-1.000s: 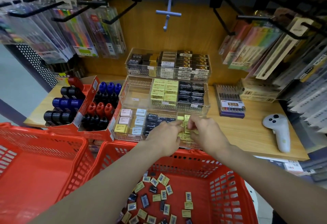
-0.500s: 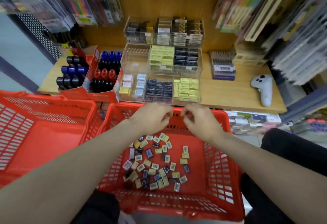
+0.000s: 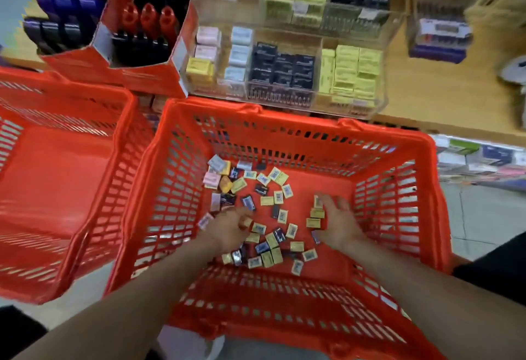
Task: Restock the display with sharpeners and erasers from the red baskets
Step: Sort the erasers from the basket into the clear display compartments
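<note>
Both hands were down inside the nearer red basket [image 3: 287, 116], reaching into the loose scatter of small erasers [image 3: 257, 206] on its floor, so the step in hand looked like gathering the next batch for the display. The left hand [image 3: 229, 230] lay over the left part of the pile with its fingers curled down among the pieces; motion blur hid whether it had actually closed on any, so I could not tell. The right hand [image 3: 337, 217] sat well apart from it on the right, fingers fairly straight and spread, touching or just beside a short column of yellow erasers [image 3: 316, 213]. The clear display tray [image 3: 381, 103] stood on the wooden surface [image 3: 427, 97] just beyond the basket's far rim, its front row holding pastel, dark and yellow stock in separate compartments. To do this well, it seemed wise to pick by colour rather than by the handful: the yellow pieces by the right hand would suit the yellow compartment [image 3: 350, 75], and the dark ones [image 3: 249, 201] near the left hand the middle compartment of dark erasers [image 3: 281, 68]. Taking only a few at once, all turned the same way, should let them be laid flat in neat stacks. The second red basket [image 3: 85, 189] on the left showed nothing inside from this angle.
</note>
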A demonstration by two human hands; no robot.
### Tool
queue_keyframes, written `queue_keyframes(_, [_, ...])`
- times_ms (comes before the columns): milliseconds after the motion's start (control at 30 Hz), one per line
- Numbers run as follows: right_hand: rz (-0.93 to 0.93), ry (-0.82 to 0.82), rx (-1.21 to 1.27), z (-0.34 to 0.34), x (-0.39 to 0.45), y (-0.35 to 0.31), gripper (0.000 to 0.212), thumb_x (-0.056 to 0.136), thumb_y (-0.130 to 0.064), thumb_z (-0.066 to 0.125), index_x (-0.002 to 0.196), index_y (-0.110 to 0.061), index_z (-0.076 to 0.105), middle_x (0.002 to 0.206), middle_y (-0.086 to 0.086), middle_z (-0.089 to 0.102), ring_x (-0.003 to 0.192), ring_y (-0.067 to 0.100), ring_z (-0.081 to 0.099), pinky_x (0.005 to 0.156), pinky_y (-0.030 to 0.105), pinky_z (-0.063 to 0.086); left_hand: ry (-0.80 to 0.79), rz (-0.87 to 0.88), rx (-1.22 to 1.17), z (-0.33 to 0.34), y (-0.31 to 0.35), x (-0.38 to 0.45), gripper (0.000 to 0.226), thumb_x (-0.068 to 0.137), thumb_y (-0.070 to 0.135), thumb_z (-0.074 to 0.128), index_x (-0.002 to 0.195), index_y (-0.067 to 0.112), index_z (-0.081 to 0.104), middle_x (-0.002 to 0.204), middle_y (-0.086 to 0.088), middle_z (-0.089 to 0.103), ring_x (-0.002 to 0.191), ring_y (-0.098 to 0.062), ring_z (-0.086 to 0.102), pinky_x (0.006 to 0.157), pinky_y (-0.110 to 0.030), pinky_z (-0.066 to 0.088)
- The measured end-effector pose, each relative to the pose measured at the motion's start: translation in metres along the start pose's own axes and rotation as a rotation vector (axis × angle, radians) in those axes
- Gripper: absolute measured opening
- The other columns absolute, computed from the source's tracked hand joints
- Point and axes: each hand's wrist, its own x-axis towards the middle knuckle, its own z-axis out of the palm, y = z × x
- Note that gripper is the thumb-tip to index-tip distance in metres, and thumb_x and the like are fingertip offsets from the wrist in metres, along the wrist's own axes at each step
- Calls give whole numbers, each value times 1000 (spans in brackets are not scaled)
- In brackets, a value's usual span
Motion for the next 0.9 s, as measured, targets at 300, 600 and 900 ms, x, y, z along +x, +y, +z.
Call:
queue_keyframes(300, [-148, 9, -271, 22, 23, 1, 68, 79, -25, 76, 138, -23, 41, 146, 9, 18, 125, 31, 38, 106, 35, 39, 45, -50, -285, 14, 8, 25, 27, 95, 8, 55, 120, 14, 64, 119, -5, 67, 111, -20, 62, 93, -27, 49])
queue_keyframes(600, [-235, 14, 504, 25, -7, -66, 46, 63, -15, 83, 103, -28, 64, 114, -4, 50, 103, 13, 56, 86, 19, 45, -168, -297, -1285, 8, 33, 17, 30, 99, 48, 50, 110, 26, 66, 107, -1, 74, 96, -19, 71, 77, -36, 59])
queue_keyframes(900, [-196, -55, 539, 18, -10, -69, 67, 75, -30, 83, 133, -34, 49, 121, -19, 59, 98, -8, 58, 79, 11, 49, 57, -342, -1338, 2, 22, 15, 16, 100, 22, 55, 107, 28, 68, 90, -3, 70, 65, -13, 58, 51, -24, 47])
